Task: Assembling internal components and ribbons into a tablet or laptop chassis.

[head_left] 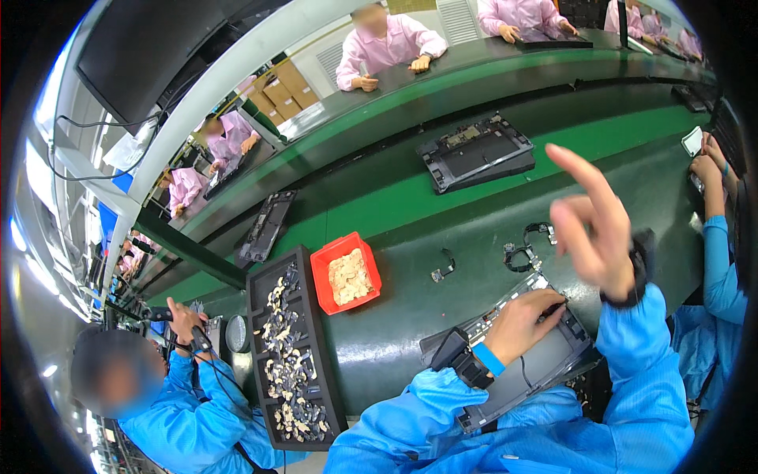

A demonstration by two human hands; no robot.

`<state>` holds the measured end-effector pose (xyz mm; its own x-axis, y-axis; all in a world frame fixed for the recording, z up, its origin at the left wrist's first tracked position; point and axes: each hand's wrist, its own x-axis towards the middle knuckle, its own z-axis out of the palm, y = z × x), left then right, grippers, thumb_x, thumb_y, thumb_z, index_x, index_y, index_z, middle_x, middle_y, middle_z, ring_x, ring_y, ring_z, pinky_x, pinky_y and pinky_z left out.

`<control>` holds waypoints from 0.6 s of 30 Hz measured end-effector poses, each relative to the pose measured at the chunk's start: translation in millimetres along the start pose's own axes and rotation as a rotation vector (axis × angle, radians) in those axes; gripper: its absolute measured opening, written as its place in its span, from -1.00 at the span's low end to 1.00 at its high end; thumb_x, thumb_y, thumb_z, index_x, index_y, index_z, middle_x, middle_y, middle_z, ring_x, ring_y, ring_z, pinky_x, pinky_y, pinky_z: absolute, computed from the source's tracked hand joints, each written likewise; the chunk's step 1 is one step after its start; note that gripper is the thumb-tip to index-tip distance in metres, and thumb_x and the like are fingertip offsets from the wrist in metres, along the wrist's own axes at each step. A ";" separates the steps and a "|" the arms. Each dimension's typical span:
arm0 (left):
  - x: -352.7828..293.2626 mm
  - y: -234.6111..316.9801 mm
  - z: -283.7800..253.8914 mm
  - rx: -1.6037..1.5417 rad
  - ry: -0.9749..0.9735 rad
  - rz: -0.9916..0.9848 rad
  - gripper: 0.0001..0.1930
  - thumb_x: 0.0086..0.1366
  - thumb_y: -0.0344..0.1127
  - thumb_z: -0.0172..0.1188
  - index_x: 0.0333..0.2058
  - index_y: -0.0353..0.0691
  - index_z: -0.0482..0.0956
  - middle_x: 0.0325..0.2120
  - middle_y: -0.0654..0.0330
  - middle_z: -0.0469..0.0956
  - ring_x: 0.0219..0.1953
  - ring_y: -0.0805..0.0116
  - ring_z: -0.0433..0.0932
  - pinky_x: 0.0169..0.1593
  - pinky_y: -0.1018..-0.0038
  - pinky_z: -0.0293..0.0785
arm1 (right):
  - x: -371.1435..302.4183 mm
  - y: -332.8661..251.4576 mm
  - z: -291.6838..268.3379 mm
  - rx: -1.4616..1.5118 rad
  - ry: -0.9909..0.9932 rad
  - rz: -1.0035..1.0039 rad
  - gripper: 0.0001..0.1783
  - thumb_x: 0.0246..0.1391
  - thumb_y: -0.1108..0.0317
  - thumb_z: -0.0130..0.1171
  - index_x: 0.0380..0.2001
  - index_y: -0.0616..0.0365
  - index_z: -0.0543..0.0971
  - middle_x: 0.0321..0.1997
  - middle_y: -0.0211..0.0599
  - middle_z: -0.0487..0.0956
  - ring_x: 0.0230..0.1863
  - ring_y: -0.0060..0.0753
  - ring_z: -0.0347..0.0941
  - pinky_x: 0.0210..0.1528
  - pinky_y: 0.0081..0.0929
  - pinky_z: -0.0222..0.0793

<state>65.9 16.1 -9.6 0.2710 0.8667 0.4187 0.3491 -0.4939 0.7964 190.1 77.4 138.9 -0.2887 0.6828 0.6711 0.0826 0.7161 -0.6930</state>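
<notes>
In front of me lies an opened tablet-like device [553, 347], a dark frame around a grey panel, tilted on the bench edge. My left hand [521, 325] rests over its upper part, fingers bent and drawn together; what they pinch, if anything, is hidden. Raised above the device's right side, my right hand [596, 225] is empty, with the index finger stretched out and the others loosely bent. Just beyond the device are a coiled black cable part [519, 257] and another small dark part [540, 231]. A short flex cable [444, 267] lies farther left.
A red bin [317, 272] of pale pieces stands left of a black compartment tray [341, 411] holding small parts. Opened devices [478, 154] [268, 227] sit on the green strip beyond. Co-workers in blue work at both sides; people in pink sit across.
</notes>
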 end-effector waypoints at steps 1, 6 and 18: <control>-1.4 1.6 1.4 0.000 0.004 0.030 -0.78 0.24 -0.36 0.38 -0.16 -0.28 0.69 -0.19 0.00 0.69 -0.17 -0.01 0.69 -0.06 0.27 0.62 | 4.9 32.0 -6.0 -0.008 0.053 -0.013 -0.45 0.32 0.56 0.04 0.37 0.21 0.35 -0.68 -0.63 0.22 -0.61 -0.81 0.05 -0.55 -0.60 -0.09; -3.9 4.6 7.2 0.010 -0.021 0.020 -0.79 0.25 -0.34 0.38 -0.17 -0.28 0.69 -0.19 0.02 0.70 -0.18 0.01 0.69 -0.07 0.27 0.62 | -19.5 140.5 -4.7 -0.061 0.252 0.078 -0.45 0.37 0.53 0.02 0.40 0.12 0.33 -0.68 -0.69 0.17 -0.62 -0.81 0.00 -0.54 -0.62 -0.12; 3.6 0.7 0.3 0.033 -0.036 0.039 -0.78 0.27 -0.34 0.36 -0.14 -0.28 0.68 -0.19 0.02 0.69 -0.16 -0.04 0.66 -0.07 0.23 0.60 | 11.3 53.3 5.7 -0.357 0.084 -0.411 -0.18 -0.02 0.76 -0.13 0.41 0.29 0.29 0.46 0.06 0.31 0.46 0.04 0.23 0.50 -0.16 0.04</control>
<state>67.4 18.8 -7.6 0.3168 0.8441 0.4327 0.3673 -0.5298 0.7645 185.8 122.5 108.1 -0.2896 0.3354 0.8965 0.3018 0.9208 -0.2470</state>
